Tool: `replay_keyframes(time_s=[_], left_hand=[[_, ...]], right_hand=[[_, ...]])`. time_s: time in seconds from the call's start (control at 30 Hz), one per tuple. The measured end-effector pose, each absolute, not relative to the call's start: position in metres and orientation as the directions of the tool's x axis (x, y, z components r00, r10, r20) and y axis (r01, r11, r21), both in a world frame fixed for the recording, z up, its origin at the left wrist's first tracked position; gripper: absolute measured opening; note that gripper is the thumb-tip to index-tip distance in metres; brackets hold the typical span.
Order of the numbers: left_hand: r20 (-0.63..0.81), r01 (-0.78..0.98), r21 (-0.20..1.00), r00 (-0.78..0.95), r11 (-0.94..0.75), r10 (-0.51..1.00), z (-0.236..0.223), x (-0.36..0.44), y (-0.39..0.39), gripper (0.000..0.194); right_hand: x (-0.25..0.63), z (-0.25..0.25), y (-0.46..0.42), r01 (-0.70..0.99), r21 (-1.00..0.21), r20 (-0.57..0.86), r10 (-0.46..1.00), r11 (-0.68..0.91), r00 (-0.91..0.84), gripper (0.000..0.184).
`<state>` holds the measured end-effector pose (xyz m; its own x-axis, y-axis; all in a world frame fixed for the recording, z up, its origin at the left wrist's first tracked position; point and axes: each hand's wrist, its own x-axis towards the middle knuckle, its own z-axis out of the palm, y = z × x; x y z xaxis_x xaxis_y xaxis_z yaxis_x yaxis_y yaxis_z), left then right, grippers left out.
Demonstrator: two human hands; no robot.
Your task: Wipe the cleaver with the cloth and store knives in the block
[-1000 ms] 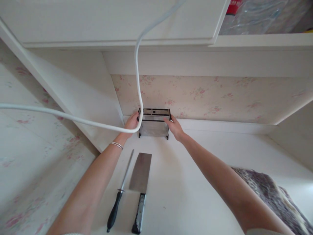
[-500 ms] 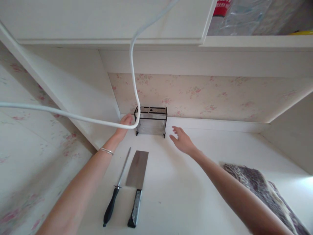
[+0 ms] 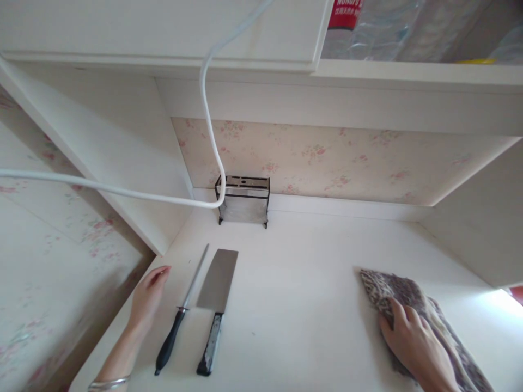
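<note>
A metal knife block (image 3: 243, 200) stands against the back wall of a white counter (image 3: 294, 283), with nothing in its slots. A cleaver (image 3: 216, 296) and a sharpening steel (image 3: 182, 311) with black handles lie side by side on the counter. My left hand (image 3: 147, 296) hovers just left of the steel, fingers loosely apart, holding nothing. My right hand (image 3: 412, 340) lies flat on a patterned grey-brown cloth (image 3: 425, 321) at the counter's right, fingers spread over it.
A white cable (image 3: 210, 130) hangs down from above, loops in front of the knife block and runs off to the left. A white cabinet (image 3: 171, 32) hangs overhead, with bottles on a shelf (image 3: 408, 71) at upper right. Floral wallpaper covers the back wall.
Both hands have left the knife block and drawn back toward me. The left hand now sits beside the sharpening steel, the right one on the cloth.
</note>
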<state>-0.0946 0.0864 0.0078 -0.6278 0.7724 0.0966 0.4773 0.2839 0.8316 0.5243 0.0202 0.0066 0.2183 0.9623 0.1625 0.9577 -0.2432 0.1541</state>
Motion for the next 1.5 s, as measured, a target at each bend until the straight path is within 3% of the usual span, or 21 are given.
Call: replay_keyframes(time_s=[0.13, 0.27, 0.47, 0.77, 0.9, 1.03, 1.13, 1.3, 1.5], left_hand=[[0.027, 0.401, 0.852, -0.676, 0.338, 0.736, -0.001, -0.11, 0.092, 0.037], [-0.002, 0.434, 0.829, -0.628, 0.353, 0.778, -0.004, -0.117, 0.099, 0.034], [0.024, 0.489, 0.804, -0.597, 0.34, 0.802, -0.008, -0.118, 0.098, 0.035], [0.081, 0.52, 0.787, -0.62, 0.332, 0.78, -0.007, -0.117, 0.091, 0.039], [0.097, 0.542, 0.765, -0.631, 0.348, 0.77, -0.004, -0.119, 0.093, 0.04], [0.1, 0.579, 0.727, -0.622, 0.37, 0.777, 0.0, -0.127, 0.099, 0.041], [0.083, 0.612, 0.693, -0.593, 0.381, 0.801, -0.001, -0.129, 0.104, 0.04], [0.073, 0.644, 0.647, -0.585, 0.407, 0.808, -0.007, -0.121, 0.107, 0.039], [0.096, 0.715, 0.553, -0.564, 0.427, 0.82, -0.011, -0.116, 0.105, 0.039]], right_hand=[[0.508, 0.021, 0.044, 0.967, 0.057, 0.05, 0.968, -0.247, 0.244, 0.052], [0.45, 0.038, 0.066, 0.987, -0.16, -0.003, 1.0, -0.023, 0.023, 0.051], [0.307, 0.069, 0.078, 0.893, -0.414, -0.012, 0.98, 0.176, -0.198, 0.047], [0.199, 0.075, 0.082, 0.863, -0.357, -0.039, 0.918, 0.357, -0.395, 0.035], [0.205, 0.077, 0.082, 0.801, -0.449, 0.013, 0.899, 0.397, -0.438, 0.046], [0.246, 0.074, 0.082, 0.725, -0.603, 0.11, 0.935, 0.333, -0.337, 0.036], [0.293, 0.055, 0.084, 0.726, -0.659, 0.095, 0.979, 0.196, -0.178, 0.041], [0.365, 0.011, 0.087, 0.769, -0.638, 0.052, 0.994, -0.038, 0.093, 0.046], [0.384, -0.004, 0.083, 0.796, -0.597, 0.026, 0.99, -0.098, 0.142, 0.047]])
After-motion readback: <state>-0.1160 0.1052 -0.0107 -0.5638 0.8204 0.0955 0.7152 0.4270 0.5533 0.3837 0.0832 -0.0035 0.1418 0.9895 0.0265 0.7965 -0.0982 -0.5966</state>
